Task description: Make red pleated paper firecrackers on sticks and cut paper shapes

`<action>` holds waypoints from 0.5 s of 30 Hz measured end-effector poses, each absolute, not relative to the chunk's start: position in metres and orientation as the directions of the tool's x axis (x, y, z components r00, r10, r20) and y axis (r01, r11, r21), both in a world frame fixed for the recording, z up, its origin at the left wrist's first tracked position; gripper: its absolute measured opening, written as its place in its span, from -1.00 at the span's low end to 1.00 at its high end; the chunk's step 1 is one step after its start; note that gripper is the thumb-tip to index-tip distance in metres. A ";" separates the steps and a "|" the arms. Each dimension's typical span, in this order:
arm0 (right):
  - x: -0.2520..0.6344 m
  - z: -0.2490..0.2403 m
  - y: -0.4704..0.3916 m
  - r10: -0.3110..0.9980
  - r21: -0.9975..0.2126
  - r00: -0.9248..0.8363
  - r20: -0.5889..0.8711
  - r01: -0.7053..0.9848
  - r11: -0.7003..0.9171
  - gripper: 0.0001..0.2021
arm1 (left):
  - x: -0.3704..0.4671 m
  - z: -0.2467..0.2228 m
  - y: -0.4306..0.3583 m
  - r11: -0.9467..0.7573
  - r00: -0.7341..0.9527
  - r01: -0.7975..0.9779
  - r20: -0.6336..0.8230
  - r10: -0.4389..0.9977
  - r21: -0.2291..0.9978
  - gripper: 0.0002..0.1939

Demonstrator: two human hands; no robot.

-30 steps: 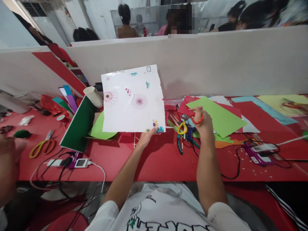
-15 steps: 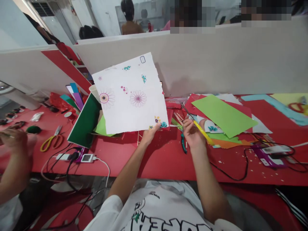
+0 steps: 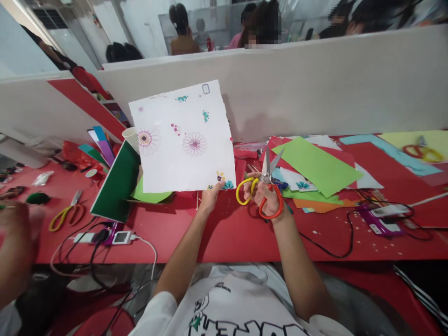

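My left hand (image 3: pixel 210 198) pinches the lower right corner of a white sheet of paper (image 3: pixel 168 163) printed with flowers and butterflies. The sheet is held up above the table, tilted slightly, with a rough right edge. To its right, my right hand (image 3: pixel 269 198) holds scissors (image 3: pixel 266 176) with one yellow and one red handle loop. Their blades point up and stand apart, clear of the paper. Behind the right hand lie stacked coloured sheets, a light green one (image 3: pixel 318 165) on top.
A green board (image 3: pixel 117 184) leans at the left beside a white cup-like roll (image 3: pixel 130 136). Other scissors (image 3: pixel 68 212) lie further left, near a co-worker's hand (image 3: pixel 16 224). Power strips (image 3: pixel 380 221) and cables lie on the red table (image 3: pixel 238 242). A white partition (image 3: pixel 315 84) stands behind.
In my right hand the scissors have turned from side-on to upright, with blades spread and both loops showing. The sheet stays in my left hand, and the view has shifted slightly.
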State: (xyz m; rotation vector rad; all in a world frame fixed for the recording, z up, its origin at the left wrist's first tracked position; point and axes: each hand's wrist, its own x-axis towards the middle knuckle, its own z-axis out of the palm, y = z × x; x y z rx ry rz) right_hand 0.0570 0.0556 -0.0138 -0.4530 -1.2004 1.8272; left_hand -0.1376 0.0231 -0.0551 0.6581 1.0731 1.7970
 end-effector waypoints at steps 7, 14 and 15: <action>0.050 -0.012 0.069 0.914 -0.940 -0.360 0.186 -0.337 0.059 -0.50 | -0.138 -0.047 0.023 -0.207 -0.322 -0.506 0.039 0.946 0.837 -0.52; 0.030 -0.011 0.071 0.942 -0.971 -0.282 0.180 -0.202 0.125 -0.55 | -0.139 -0.060 0.016 -0.137 -0.236 -0.367 0.051 0.971 0.920 -0.45; 0.032 -0.011 0.073 0.946 -0.971 -0.266 0.183 -0.201 0.131 -0.56 | -0.140 -0.062 0.014 -0.112 -0.231 -0.344 0.032 0.973 0.932 -0.43</action>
